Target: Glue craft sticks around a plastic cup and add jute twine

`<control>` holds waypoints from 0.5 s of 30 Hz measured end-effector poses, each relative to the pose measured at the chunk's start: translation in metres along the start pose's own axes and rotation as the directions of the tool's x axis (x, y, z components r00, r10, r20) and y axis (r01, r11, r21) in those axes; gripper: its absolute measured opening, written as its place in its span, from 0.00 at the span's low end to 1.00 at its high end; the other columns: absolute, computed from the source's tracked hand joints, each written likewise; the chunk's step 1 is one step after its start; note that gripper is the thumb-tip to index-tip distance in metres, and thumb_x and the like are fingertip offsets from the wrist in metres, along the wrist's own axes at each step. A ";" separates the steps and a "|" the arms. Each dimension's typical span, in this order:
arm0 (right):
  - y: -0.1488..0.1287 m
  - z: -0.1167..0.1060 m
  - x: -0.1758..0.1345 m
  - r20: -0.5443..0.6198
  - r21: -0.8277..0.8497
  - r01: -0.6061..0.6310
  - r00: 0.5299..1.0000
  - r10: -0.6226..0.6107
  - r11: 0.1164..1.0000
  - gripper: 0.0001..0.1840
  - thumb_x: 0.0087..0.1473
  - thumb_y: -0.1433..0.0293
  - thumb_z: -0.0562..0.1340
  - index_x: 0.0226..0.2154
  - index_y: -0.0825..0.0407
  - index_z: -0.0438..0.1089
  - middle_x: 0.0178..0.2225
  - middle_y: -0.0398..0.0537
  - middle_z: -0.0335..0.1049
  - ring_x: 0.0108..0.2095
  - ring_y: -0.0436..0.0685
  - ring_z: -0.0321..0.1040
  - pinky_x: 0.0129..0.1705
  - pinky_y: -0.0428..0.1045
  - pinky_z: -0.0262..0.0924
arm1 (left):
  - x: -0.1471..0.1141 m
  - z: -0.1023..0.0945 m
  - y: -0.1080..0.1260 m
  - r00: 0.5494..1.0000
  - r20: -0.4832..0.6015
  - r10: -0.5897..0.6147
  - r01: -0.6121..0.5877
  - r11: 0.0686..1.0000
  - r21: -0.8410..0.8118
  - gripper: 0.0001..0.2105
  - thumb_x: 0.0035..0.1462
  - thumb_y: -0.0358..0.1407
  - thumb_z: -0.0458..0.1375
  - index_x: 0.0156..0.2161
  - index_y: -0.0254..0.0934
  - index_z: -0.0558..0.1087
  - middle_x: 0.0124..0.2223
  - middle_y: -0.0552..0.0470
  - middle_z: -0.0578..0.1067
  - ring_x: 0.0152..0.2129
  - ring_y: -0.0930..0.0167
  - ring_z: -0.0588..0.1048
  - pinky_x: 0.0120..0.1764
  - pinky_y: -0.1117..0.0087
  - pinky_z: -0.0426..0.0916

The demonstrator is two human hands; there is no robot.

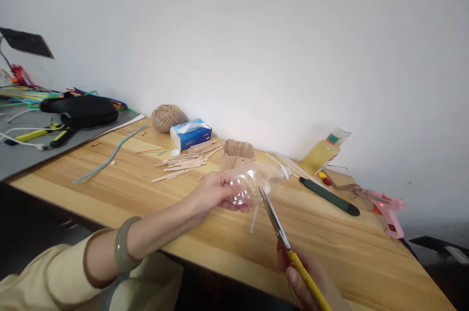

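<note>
A clear plastic bottle point(262, 177) lies sideways in my left hand point(220, 188), its neck pointing right. The fingers wrap round the bottle's base end. My right hand point(306, 277) grips a pair of scissors point(276, 225) with yellow handles. The scissor tips meet the lower side of the bottle as seen from here; whether they pierce the plastic I cannot tell. Behind the bottle stands a small basket of wooden sticks point(237, 149), partly hidden by it. A thin pale strip point(253, 220) shows just below the bottle.
Several loose craft sticks point(183, 163), a blue tissue pack point(191, 134) and a twine ball point(167, 118) lie at the back. To the right are a dark green cutter point(330, 197), a pink glue gun point(388, 208) and a bottle of yellow liquid point(322, 154). Pliers point(32, 133) rest on a grey mat.
</note>
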State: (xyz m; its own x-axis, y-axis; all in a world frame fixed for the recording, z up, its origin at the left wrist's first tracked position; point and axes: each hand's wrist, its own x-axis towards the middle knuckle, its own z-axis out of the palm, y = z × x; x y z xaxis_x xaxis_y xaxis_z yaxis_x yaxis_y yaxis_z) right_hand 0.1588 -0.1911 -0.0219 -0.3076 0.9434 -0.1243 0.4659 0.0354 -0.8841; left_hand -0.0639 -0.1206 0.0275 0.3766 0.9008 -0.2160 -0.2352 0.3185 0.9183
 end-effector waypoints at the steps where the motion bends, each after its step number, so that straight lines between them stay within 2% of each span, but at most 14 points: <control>1: -0.001 0.001 0.001 -0.006 0.030 0.012 1.000 -0.012 0.999 0.29 0.42 0.41 0.54 0.22 0.51 0.60 0.20 0.41 0.53 0.22 0.50 0.50 0.23 0.46 0.47 | 0.000 0.001 -0.001 0.999 0.014 -0.028 0.028 0.999 0.022 0.17 0.38 0.45 0.66 0.23 0.31 0.72 0.24 0.49 0.77 0.21 0.72 0.75 0.28 0.74 0.65; 4: -0.004 0.004 0.001 -0.051 0.069 0.025 0.998 -0.021 0.997 0.29 0.43 0.40 0.54 0.23 0.51 0.62 0.20 0.41 0.54 0.22 0.50 0.51 0.24 0.46 0.50 | 0.000 0.003 -0.006 0.995 0.035 -0.093 0.090 0.994 0.062 0.19 0.36 0.48 0.66 0.24 0.30 0.72 0.26 0.47 0.78 0.22 0.71 0.76 0.27 0.74 0.64; 11: -0.003 0.014 -0.004 -0.105 0.054 -0.074 0.991 0.080 0.996 0.32 0.43 0.39 0.53 0.19 0.52 0.56 0.17 0.37 0.46 0.19 0.46 0.44 0.20 0.44 0.44 | -0.001 0.003 -0.007 0.997 0.018 -0.072 0.070 0.994 0.081 0.20 0.36 0.49 0.65 0.24 0.31 0.72 0.26 0.48 0.78 0.22 0.72 0.76 0.27 0.76 0.64; 15: -0.002 0.015 -0.006 -0.053 0.139 -0.093 0.993 0.101 0.986 0.31 0.44 0.40 0.53 0.20 0.52 0.57 0.15 0.36 0.46 0.17 0.45 0.44 0.17 0.44 0.42 | -0.001 0.004 -0.008 0.998 0.034 -0.043 0.038 0.991 0.131 0.19 0.38 0.48 0.65 0.25 0.30 0.73 0.26 0.46 0.78 0.23 0.72 0.76 0.28 0.76 0.65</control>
State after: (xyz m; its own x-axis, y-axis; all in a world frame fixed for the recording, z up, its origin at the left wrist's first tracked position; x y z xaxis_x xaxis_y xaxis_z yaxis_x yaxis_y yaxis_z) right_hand 0.1470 -0.2023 -0.0263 -0.2143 0.9584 -0.1887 0.3728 -0.0984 -0.9227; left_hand -0.0588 -0.1255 0.0213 0.4168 0.8758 -0.2435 -0.1016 0.3111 0.9449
